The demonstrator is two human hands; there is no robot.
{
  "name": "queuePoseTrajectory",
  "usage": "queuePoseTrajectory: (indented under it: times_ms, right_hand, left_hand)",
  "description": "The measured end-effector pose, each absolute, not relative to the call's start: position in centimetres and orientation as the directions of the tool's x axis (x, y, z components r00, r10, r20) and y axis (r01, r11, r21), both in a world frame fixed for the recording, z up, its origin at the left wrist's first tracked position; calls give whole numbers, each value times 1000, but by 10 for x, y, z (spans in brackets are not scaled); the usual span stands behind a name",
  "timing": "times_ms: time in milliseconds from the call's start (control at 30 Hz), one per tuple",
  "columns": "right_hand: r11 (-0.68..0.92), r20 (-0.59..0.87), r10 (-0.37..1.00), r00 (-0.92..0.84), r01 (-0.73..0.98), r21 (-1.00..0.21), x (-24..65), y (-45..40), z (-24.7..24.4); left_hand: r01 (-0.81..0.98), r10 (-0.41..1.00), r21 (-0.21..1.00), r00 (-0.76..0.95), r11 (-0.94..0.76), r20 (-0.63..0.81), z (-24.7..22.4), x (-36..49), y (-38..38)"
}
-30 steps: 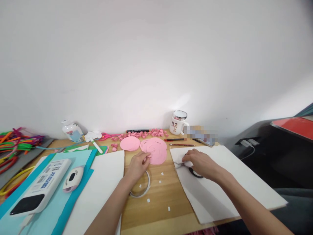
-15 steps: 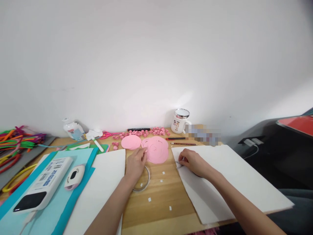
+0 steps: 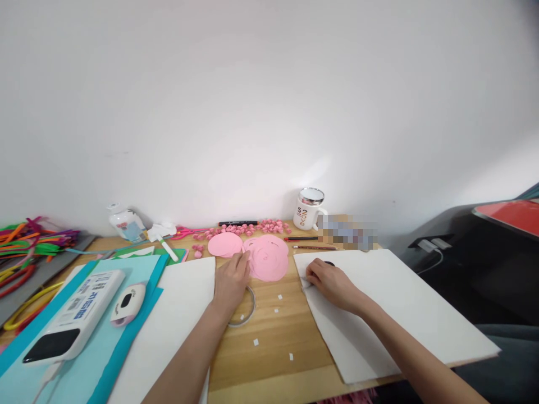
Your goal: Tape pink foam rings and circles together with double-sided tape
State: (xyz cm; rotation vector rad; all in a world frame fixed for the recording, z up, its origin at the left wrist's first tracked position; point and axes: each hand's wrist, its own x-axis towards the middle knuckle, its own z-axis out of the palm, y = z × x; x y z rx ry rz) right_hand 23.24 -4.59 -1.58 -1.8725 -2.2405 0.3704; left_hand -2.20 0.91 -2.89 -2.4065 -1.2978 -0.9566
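Observation:
My left hand [image 3: 231, 279] is over the wood tabletop, fingers bent together at the left edge of a cut pink paper spiral [image 3: 269, 261]. Its fingertips seem to pinch the paper's edge, though they are partly hidden. Beneath that wrist lies a roll of tape [image 3: 251, 314], partly covered. My right hand [image 3: 332, 280] rests on a white sheet [image 3: 404, 303], fingers curled around scissors; a black handle loop [image 3: 329, 263] and a grey blade [image 3: 306, 283] show beside it. Pink paper ovals [image 3: 225, 245] lie beyond my left hand.
Small white bits [image 3: 256, 342] dot the table [image 3: 269, 376]. Along the wall are pink rolled pieces [image 3: 240, 229], a black marker [image 3: 238, 223], a mug [image 3: 309, 210], a pencil [image 3: 314, 247] and a white bottle [image 3: 126, 223]. A power bank [image 3: 76, 317] lies on blue sheets at left.
My left hand has shifted slightly left, its fingers lower at the pink paper. My right hand has turned a little, and the black handle loop now shows behind it.

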Motion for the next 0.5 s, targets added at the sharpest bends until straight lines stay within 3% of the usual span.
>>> queuePoseTrajectory:
  times_ms: [100,200,367,500]
  right_hand:
    - [172,6,984,-180,930,-324,232,-48,-16]
    - [164,8,985,-173,918,-362,233,-48,-16]
    - [98,7,993,-116,803,-588,238,-47,-13]
    - [74,37,997,-69,673,-736,232,-43,-7]
  left_hand:
    - [786,662,167,362,-595,656,-29,-22,9]
    - [727,704,336,278,-599,654,-28,-21,7]
    - [570,780,568,233,-593,580,-21,-16,5]
    - [433,878,764,222,-479,424,-13,-10,3]
